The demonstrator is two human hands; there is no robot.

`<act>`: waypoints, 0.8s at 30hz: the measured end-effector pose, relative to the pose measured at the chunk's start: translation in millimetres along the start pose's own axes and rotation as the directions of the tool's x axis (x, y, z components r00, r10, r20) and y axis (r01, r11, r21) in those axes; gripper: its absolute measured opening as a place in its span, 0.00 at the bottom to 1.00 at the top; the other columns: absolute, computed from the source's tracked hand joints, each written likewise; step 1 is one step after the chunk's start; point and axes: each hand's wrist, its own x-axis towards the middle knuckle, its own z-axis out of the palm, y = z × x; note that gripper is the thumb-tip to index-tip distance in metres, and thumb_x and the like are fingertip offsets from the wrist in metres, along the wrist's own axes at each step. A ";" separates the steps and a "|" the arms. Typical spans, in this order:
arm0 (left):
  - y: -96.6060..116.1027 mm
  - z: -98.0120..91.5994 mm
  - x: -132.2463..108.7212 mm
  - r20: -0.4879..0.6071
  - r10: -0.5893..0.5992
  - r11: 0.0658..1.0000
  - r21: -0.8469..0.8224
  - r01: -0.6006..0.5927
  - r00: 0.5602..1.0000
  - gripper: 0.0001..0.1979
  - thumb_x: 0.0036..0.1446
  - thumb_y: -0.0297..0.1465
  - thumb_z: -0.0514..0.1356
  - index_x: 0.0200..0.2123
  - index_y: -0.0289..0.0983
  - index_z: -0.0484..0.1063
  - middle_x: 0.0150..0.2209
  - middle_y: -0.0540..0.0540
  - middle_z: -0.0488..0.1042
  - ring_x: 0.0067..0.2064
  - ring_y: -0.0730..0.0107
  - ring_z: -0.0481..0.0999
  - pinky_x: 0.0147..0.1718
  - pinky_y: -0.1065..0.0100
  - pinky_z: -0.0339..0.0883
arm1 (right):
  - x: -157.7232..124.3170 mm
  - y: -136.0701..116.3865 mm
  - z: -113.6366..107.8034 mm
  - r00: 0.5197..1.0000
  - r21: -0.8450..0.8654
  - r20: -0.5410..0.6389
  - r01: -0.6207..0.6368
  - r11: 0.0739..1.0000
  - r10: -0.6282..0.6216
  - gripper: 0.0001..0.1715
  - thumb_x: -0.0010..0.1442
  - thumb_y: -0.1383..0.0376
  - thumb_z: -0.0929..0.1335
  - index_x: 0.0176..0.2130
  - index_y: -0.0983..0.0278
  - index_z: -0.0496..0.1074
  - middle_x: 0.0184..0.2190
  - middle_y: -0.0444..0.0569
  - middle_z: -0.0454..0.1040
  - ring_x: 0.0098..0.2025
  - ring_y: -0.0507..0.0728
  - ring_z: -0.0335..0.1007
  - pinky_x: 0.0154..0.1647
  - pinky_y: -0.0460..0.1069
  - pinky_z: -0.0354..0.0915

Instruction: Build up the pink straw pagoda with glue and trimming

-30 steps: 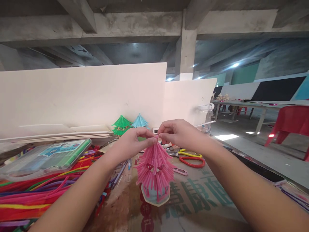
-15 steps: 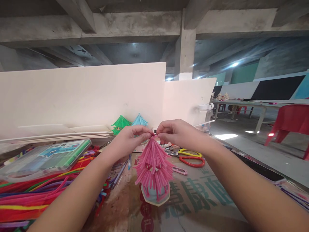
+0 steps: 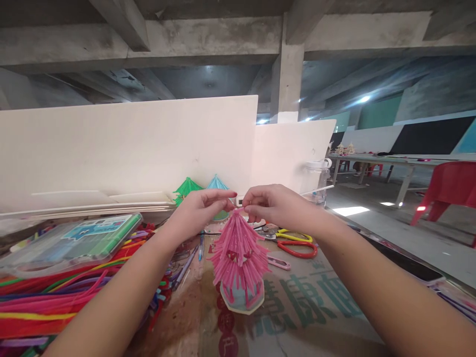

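Observation:
A two-tiered pink pavilion model (image 3: 240, 248), its roofs made of fuzzy pipe cleaner strips, stands upright on a pale polygonal base (image 3: 243, 302). My right hand (image 3: 269, 202) is closed in a pinch at the roof's peak, where a short pink pipe cleaner end (image 3: 239, 210) runs to its fingertips. Just left of the peak, my left hand (image 3: 203, 208) has its thumb and index finger apart, with nothing visible between them. Behind my hands are a green roofed model (image 3: 188, 188) and a light blue one (image 3: 216, 182), both partly hidden.
Loose coloured pipe cleaners (image 3: 55, 307) and a clear plastic case (image 3: 74, 243) lie at left. Yellow-handled scissors (image 3: 295, 235), red-handled scissors (image 3: 299, 249) and a pink cutter (image 3: 278, 263) are right of the model. A clear bottle (image 3: 316, 181) stands before the white board (image 3: 130, 148).
My left thumb and index finger have parted and drawn slightly left from the roof's peak. My right hand stays pinched there. The whole view has shifted slightly.

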 end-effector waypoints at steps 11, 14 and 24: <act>-1.2 -2.5 1.3 -0.090 -0.028 0.996 0.087 0.036 0.996 0.13 0.55 0.36 0.55 0.37 0.37 0.76 0.26 0.51 0.74 0.29 0.72 0.71 0.30 0.71 0.63 | 1.3 1.2 1.3 1.000 -0.030 0.012 0.023 0.999 -0.023 0.06 0.58 0.62 0.64 0.32 0.62 0.69 0.24 0.42 0.71 0.26 0.50 0.64 0.25 0.44 0.56; -1.2 -1.9 0.7 -0.022 -0.032 0.996 0.087 0.034 0.999 0.16 0.55 0.42 0.55 0.33 0.35 0.74 0.21 0.53 0.68 0.24 0.74 0.67 0.26 0.72 0.60 | 1.3 1.1 1.5 1.000 -0.030 0.008 0.025 0.999 -0.025 0.06 0.58 0.63 0.64 0.32 0.63 0.69 0.24 0.42 0.71 0.26 0.50 0.64 0.25 0.44 0.56; 20.3 6.0 -11.5 0.020 -0.062 0.953 0.298 0.053 0.998 0.16 0.51 0.47 0.60 0.31 0.39 0.75 0.32 0.51 0.77 0.35 0.66 0.74 0.32 0.70 0.63 | -0.4 -4.2 -0.5 1.000 0.006 -0.001 0.003 1.000 -0.003 0.11 0.58 0.58 0.65 0.31 0.63 0.70 0.24 0.43 0.72 0.27 0.50 0.65 0.24 0.44 0.57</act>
